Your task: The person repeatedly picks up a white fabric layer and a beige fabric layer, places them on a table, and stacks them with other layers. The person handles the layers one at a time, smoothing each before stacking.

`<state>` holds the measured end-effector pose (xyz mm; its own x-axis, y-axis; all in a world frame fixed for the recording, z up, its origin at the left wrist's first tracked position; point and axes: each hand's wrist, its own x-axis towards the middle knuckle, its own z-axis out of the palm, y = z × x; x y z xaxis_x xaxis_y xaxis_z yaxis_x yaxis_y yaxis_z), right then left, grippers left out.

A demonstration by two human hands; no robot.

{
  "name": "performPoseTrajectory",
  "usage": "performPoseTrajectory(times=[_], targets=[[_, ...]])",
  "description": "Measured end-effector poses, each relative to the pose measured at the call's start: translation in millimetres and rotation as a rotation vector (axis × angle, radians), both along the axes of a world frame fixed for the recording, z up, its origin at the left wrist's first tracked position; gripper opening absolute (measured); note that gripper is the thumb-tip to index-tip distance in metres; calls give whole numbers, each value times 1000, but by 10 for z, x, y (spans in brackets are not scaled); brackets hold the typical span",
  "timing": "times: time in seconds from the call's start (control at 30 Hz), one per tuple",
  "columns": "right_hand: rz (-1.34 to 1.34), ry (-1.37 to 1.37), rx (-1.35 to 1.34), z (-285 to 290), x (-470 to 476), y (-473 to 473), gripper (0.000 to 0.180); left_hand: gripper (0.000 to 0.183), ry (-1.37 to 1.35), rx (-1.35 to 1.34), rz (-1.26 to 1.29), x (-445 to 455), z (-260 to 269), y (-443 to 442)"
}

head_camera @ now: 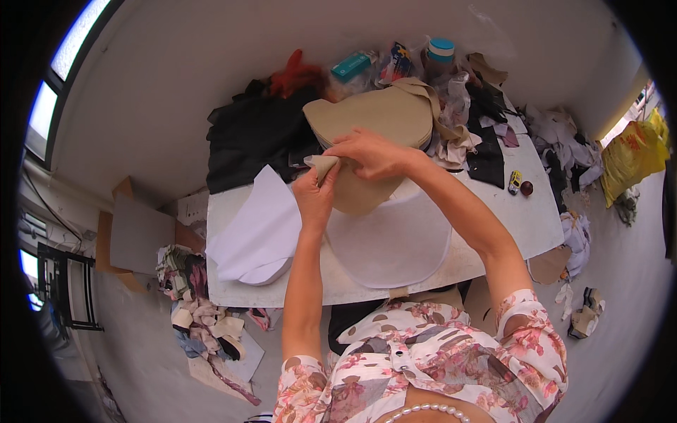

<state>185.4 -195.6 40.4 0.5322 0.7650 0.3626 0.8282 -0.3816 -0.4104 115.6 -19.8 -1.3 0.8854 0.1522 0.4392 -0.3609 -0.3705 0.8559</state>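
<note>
A tan cut fabric piece [362, 193] hangs from my two hands over the table. My left hand [316, 193] pinches its upper left corner, which is folded over between thumb and fingers. Reaching across from the right, my right hand [370, 152] has its fingertips at that same corner; whether they grip it is hard to see. Just beyond lies a thick stack of tan cut fabric [370, 113]. Below the held piece is a rounded white translucent sheet [394, 240]. White cut pieces [259, 227] lie in a pile to the left.
Black fabric [259, 132] covers the table's back left. Along the back are a teal box [351, 67] and a blue-lidded jar [440, 50]. A toy car [514, 182] sits at the right of the white table [534, 222]. Fabric scraps [206, 322] and a cardboard box [140, 232] lie on the floor.
</note>
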Motion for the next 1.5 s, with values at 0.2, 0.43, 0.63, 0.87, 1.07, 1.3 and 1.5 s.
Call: performPoseTrajectory(times=[0.2, 0.43, 0.63, 0.87, 1.07, 1.3, 1.5], targets=[[-214, -165, -105, 151, -26, -838, 15, 18, -127, 28, 109, -297, 144, 265], [-310, 723, 624, 41, -574, -1286, 21, 14, -109, -504, -29, -494, -13, 564], [-388, 614, 845, -42, -1005, -1328, 22, 18, 3, -658, -91, -730, 143, 428], [-446, 889, 889, -136, -1437, -1378, 22, 22, 250, -827, -163, -1051, 64, 418], [-498, 993, 798, -490, -1362, -1453, 23, 23, 450, -822, -136, -958, -341, 367], [-564, 827, 637, -1061, -1066, -1415, 24, 26, 521, -374, 78, -612, -824, 290], [-860, 264, 227, -1251, -1034, -1330, 26, 24, 317, 280, 250, -542, -911, 279]])
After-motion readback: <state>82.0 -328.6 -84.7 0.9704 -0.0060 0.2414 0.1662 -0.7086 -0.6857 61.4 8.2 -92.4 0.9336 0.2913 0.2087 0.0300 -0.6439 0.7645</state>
